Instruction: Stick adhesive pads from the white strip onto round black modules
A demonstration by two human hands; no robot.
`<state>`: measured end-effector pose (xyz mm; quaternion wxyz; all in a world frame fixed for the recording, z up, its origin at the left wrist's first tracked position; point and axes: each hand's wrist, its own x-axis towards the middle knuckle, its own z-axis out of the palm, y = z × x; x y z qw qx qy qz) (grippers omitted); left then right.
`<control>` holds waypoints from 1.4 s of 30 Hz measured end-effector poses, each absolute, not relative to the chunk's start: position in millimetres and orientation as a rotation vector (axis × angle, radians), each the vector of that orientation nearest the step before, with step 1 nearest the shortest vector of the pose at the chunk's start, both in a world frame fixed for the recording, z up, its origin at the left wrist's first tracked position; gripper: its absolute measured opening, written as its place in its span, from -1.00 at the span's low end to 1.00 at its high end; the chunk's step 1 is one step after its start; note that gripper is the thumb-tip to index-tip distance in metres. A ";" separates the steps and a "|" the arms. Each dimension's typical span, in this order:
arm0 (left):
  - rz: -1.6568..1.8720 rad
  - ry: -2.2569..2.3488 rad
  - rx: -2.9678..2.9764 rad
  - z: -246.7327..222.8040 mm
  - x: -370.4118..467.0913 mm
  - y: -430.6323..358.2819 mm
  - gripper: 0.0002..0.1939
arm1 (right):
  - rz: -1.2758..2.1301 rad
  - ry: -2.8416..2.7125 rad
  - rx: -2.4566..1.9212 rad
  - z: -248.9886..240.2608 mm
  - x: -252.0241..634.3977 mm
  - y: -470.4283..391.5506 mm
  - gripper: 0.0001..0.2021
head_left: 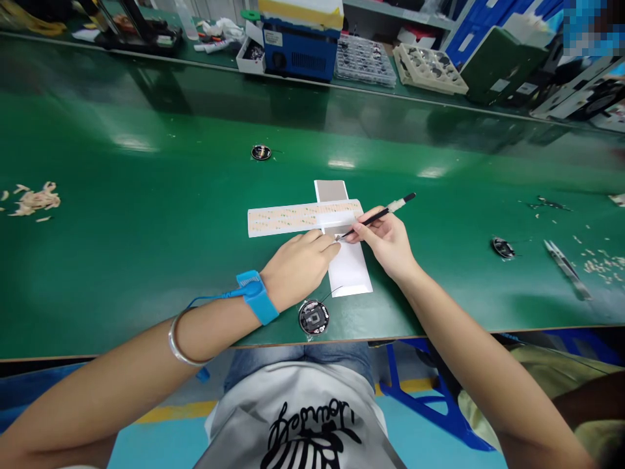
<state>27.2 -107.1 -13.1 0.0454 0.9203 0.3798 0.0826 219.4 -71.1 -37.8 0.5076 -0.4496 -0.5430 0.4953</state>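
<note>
My left hand (299,268), with a blue wrist strap (258,297), rests with its fingers together at the edge of a white paper sheet (350,270). Whatever its fingertips pinch is too small to make out. Between the thumb and fingers of my right hand (388,242) is a slim black pointed tool (375,217) with a pale wrap near its rear end. The tool's tip meets my left fingertips over the sheet. A strip of small peach and green stickers (283,220) lies across the white paper, just beyond both hands.
An open round device (314,317) lies at the front edge, near my left wrist. Similar round parts lie farther back (261,152) and right (502,247). Silver tweezers (566,268) and scattered bits (605,266) are on the right. A blue machine (300,49) stands on the back shelf.
</note>
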 end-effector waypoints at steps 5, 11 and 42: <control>0.282 1.233 2.782 1.6 22.5 -115.2 -0.70 | 1.141 -1.233 -1.049 -27.0 224.8 -73.1 -0.65; 0.377 1.584 2.577 16.2 21.1 -184.6 -0.57 | 1.003 -1.189 -1.084 -1.6 224.5 -119.1 -0.74; 1.126 1.459 2.085 -26.7 21.0 -217.7 -0.87 | 0.584 -1.294 -1.336 -37.2 168.4 -235.9 -0.78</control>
